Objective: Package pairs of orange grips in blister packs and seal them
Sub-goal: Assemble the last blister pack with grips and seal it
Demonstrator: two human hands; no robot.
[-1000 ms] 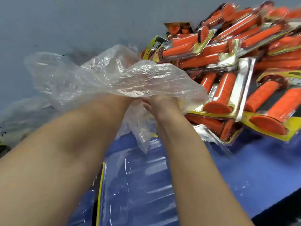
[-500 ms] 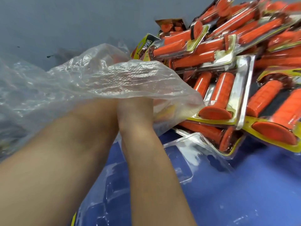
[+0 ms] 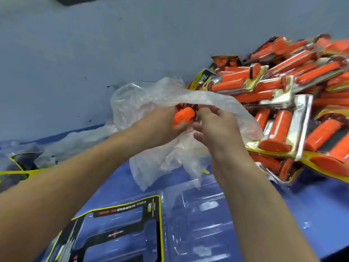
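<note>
My left hand (image 3: 160,127) grips an orange grip (image 3: 184,116) whose end sticks out from under a crumpled clear plastic bag (image 3: 143,99). My right hand (image 3: 215,127) is just right of the grip at the bag's mouth, fingers curled at the plastic edge; whether it pinches the film is unclear. An open clear blister pack (image 3: 196,220) lies on the blue table below my arms, with a black and yellow printed card insert (image 3: 117,229) on its left half.
A heap of sealed blister packs with orange grips (image 3: 283,103) fills the right side against the grey wall (image 3: 132,44). More clear bags (image 3: 75,142) and a yellow-edged card (image 3: 20,167) lie at the left. The blue table (image 3: 321,205) shows at the lower right.
Both hands have come out from under the plastic bag. An orange grip now shows in my left hand. The view has tilted, so the open blister pack and its card appear below.
</note>
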